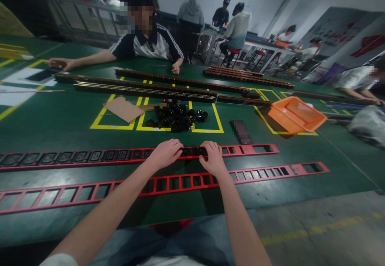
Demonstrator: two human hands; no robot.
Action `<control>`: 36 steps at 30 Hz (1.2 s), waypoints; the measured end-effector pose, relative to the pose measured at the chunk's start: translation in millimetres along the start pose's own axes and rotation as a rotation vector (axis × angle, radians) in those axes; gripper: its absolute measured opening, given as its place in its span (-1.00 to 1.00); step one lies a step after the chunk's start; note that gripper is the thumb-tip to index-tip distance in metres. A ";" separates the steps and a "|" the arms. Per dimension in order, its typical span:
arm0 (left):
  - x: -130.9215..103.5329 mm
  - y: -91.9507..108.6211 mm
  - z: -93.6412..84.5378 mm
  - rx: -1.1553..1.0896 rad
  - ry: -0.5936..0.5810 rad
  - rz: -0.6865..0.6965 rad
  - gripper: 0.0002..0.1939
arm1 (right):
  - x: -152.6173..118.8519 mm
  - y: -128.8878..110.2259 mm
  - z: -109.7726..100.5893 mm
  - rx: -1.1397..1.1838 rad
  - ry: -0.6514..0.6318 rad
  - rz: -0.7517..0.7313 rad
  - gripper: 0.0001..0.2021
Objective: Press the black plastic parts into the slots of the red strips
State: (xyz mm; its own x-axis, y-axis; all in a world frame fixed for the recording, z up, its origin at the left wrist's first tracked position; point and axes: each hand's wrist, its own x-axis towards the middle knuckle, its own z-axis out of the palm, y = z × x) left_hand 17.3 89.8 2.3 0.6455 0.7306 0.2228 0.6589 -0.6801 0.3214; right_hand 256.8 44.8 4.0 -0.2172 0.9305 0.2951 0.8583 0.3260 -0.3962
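A long red slotted strip [237, 150] lies across the green table, its left and middle openings filled with black power sockets [96, 155]. My left hand [167, 153] rests over the strip, fingers curled against its far edge and the sockets. Just to the right, my right hand [213, 156] closes thumb and fingers around a black socket [203, 151] at the strip. More sockets [190, 151] sit between the two hands. Nearer to me lies a second red slotted strip [180, 182] with open slots, partly covered by my forearms.
Beyond the strips are a pile of loose black sockets [177, 117], a cardboard piece [124, 109], a blurred dark phone-like object [241, 131] and a tilted orange bin [296, 115]. Long dark rails [144, 89] lie farther back. A person [147, 43] sits across the table.
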 end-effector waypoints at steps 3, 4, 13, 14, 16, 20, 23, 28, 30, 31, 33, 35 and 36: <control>0.1 0.1 -0.2 0.006 0.003 0.006 -0.83 | 0.3 0.4 0.9 -0.015 -0.010 0.005 -0.70; 0.1 0.1 -0.2 0.007 0.003 0.007 -0.83 | 0.2 0.7 1.3 -0.019 -0.009 0.007 -0.71; 0.1 1.0 -1.5 0.000 -0.005 -0.001 -0.82 | -0.9 8.3 4.4 0.009 -0.024 -0.016 -0.69; 0.1 1.4 -2.3 0.002 -0.009 0.000 -0.82 | -0.5 9.6 4.6 0.019 -0.023 -0.013 -0.70; 0.1 2.6 -3.8 0.009 -0.020 0.005 -0.82 | 0.5 11.8 4.6 0.039 -0.027 -0.010 -0.72; -0.5 4.2 -4.1 0.057 -0.042 0.012 -0.71 | 1.5 13.3 4.0 0.046 -0.045 -0.028 -0.72; -1.2 4.2 -1.5 0.114 -0.067 -0.002 -0.50 | 1.1 13.0 4.8 0.022 -0.071 -0.049 -0.66; -2.8 5.4 1.6 0.208 -0.088 -0.068 -0.51 | 1.4 14.2 10.6 -0.036 -0.094 -0.069 -0.51; -3.4 7.3 1.3 0.220 -0.090 -0.078 -0.55 | 0.9 14.5 12.1 -0.033 -0.079 -0.067 -0.53; -3.6 8.4 0.8 0.223 -0.092 -0.075 -0.56 | 0.3 14.5 12.1 -0.029 -0.070 -0.075 -0.53; -4.1 10.6 -0.7 0.221 -0.100 -0.056 -0.58 | -1.5 13.5 10.5 -0.027 -0.052 -0.098 -0.52; -4.3 12.4 -3.2 0.220 -0.116 -0.037 -0.58 | -3.6 11.7 7.1 -0.033 -0.033 -0.111 -0.49; -4.2 13.1 -4.9 0.224 -0.123 -0.030 -0.58 | -4.5 10.5 5.0 -0.037 -0.021 -0.115 -0.48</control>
State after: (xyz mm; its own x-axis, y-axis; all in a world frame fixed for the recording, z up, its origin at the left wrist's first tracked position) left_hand 21.3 78.1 10.1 0.6575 0.7470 0.0984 0.7387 -0.6648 0.1110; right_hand 264.4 44.9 -5.8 -0.3241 0.8909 0.3183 0.8440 0.4243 -0.3280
